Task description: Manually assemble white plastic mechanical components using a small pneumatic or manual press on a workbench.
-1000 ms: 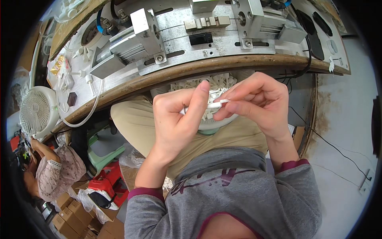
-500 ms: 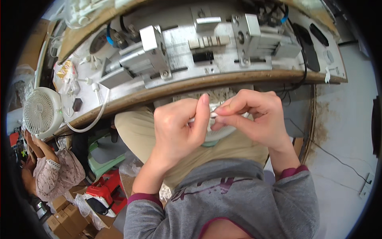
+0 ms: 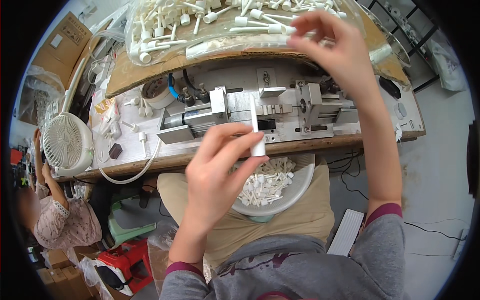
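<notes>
Your left hand (image 3: 215, 175) pinches a slim white plastic tube (image 3: 257, 130) upright above the round lap bowl (image 3: 300, 187), while your right hand (image 3: 335, 47), nearer the bench's far edge, closes on another white stem (image 3: 265, 30) lying crosswise.

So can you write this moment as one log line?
left hand: holds white plastic tube | right hand: reaching into clear bag of white parts

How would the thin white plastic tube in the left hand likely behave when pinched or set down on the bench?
The thin white plastic tube stands straight and upright in the left hand, so it is probably stiff. Held by fingertips alone, it seems light. Being round and slender, it would likely tip over if stood on end, then roll.
</notes>
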{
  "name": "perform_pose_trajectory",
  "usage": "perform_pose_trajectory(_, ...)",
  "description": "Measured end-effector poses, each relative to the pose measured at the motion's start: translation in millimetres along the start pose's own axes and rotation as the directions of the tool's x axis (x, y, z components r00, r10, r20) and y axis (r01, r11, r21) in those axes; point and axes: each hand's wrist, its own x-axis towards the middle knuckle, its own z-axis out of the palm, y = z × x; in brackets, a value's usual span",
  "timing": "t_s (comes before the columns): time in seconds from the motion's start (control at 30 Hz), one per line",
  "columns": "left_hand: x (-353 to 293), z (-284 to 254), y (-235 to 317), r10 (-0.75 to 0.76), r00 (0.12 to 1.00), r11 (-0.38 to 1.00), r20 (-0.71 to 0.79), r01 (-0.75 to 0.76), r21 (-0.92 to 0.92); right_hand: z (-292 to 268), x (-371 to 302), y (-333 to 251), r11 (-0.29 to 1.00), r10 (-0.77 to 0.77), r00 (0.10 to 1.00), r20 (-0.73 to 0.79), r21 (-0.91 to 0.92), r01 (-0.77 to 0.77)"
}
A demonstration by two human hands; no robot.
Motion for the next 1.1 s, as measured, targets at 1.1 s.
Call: perform_pose_trajectory(1.1,12,29,-22,-0.026,0.999,0.999,0.042,0.024,0.049,-9,24,18,0.673,0.440,0.888,0.137,0.605,-0.426)
